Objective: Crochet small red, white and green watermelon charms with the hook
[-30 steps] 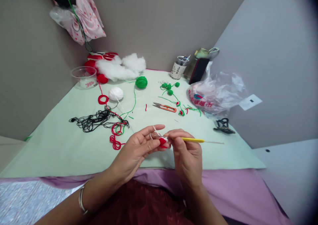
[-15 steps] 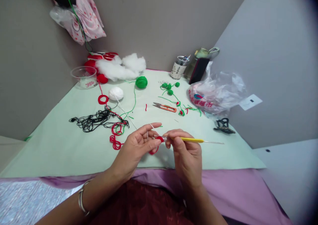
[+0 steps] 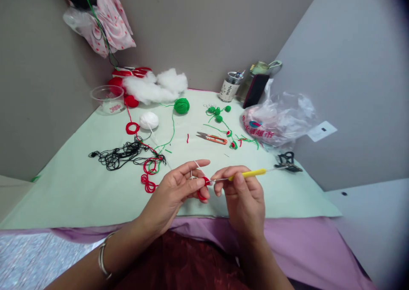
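Observation:
My left hand (image 3: 179, 192) pinches a small red crocheted piece (image 3: 203, 187) between thumb and fingers, with white yarn (image 3: 195, 167) looped over the raised forefinger. My right hand (image 3: 243, 192) grips a yellow-handled crochet hook (image 3: 249, 174); its metal tip is at the red piece. Both hands hover over the near edge of a pale green mat (image 3: 79, 183).
On the mat lie a tangle of black thread (image 3: 121, 153), red yarn loops (image 3: 148, 175), a white yarn ball (image 3: 149, 120), a green yarn ball (image 3: 182, 105), orange snips (image 3: 212, 138), small green pompoms (image 3: 218, 113), a plastic bag (image 3: 277, 119), white stuffing (image 3: 156, 87) and a clear cup (image 3: 108, 99).
My right hand has tilted the hook so its handle end rose up to the right. The red piece has shifted slightly in my left fingers.

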### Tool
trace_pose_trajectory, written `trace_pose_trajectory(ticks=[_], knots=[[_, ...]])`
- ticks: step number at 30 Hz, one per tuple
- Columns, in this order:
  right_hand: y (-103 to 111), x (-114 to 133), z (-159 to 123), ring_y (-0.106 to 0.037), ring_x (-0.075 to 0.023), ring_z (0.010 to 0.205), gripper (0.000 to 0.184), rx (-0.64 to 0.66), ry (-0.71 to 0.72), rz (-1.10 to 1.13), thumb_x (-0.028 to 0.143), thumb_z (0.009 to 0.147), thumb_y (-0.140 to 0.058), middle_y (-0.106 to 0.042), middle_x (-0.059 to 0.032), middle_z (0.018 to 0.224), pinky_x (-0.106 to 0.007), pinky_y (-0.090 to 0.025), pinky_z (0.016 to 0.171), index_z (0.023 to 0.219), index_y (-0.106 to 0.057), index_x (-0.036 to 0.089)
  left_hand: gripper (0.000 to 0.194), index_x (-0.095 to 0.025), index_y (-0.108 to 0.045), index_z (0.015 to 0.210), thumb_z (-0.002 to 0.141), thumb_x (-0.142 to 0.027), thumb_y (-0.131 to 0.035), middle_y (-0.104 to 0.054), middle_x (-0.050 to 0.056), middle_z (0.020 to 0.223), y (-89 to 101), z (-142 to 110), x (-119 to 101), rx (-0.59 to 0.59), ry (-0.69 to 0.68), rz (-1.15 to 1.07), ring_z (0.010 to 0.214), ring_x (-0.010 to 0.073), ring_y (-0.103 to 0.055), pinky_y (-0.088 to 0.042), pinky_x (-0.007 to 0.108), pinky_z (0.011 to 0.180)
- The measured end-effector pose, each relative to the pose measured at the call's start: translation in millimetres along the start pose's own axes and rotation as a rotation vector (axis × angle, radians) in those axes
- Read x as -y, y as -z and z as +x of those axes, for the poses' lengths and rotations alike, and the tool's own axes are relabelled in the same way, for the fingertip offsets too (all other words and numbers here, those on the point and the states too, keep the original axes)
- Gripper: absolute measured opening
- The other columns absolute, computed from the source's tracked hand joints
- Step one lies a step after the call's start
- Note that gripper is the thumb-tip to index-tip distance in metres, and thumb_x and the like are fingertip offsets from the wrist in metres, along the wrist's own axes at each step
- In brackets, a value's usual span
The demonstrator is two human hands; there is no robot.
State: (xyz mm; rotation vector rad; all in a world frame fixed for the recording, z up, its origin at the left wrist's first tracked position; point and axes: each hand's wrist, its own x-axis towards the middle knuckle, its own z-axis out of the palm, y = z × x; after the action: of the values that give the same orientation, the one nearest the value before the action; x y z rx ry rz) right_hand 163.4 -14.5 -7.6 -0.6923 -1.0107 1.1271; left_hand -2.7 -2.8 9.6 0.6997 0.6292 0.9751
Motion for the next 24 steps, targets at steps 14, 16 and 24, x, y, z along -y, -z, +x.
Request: trace_pose_trajectory(ticks=[14, 16, 24], knots=[[8.9, -0.5, -18.0, -0.077, -0.0196, 0.099, 0.031, 0.268, 0.646, -1.054, 0.011, 0.105, -0.056, -0.077, -0.0092, 0.113, -0.031, -0.065, 0.082, 0.129, -0.069, 0.024, 0.052, -0.025, -0.074, 0.131, 0.082, -0.025, -0.091, -0.067, -0.004, 0.086, 0.9, 1.7, 7.7, -0.091, -0.117, 0.096, 0.071, 0.0100, -0.065, -0.052, 0.024, 0.073], [9.1, -4.4, -19.8, -0.076, -0.0208, 0.103, 0.038, 0.258, 0.729, -1.168, 0.009, 0.101, -0.062, -0.075, -0.0097, 0.117, -0.032, -0.065, 0.084, 0.135, -0.069, 0.025, 0.061, -0.023, -0.071, 0.135, 0.079, -0.025, -0.093, -0.068, -0.003, 0.086, 0.3, 2.4, 6.9, -0.096, -0.064, 0.020, 0.070, 0.0097, -0.064, -0.051, 0.023, 0.071], [-0.2, -0.9, -13.3, -0.066, -0.0154, 0.070, 0.024, -0.053, 0.315, -0.459, 0.018, 0.107, -0.053, -0.070, -0.0025, 0.087, -0.031, -0.057, 0.064, 0.106, -0.076, 0.025, 0.046, -0.016, -0.079, 0.125, 0.081, -0.019, -0.089, -0.063, -0.003, 0.079, 2.6, 2.9, -3.4, -0.085, 0.078, -0.107, 0.062, 0.0047, -0.053, -0.044, 0.018, 0.061]])
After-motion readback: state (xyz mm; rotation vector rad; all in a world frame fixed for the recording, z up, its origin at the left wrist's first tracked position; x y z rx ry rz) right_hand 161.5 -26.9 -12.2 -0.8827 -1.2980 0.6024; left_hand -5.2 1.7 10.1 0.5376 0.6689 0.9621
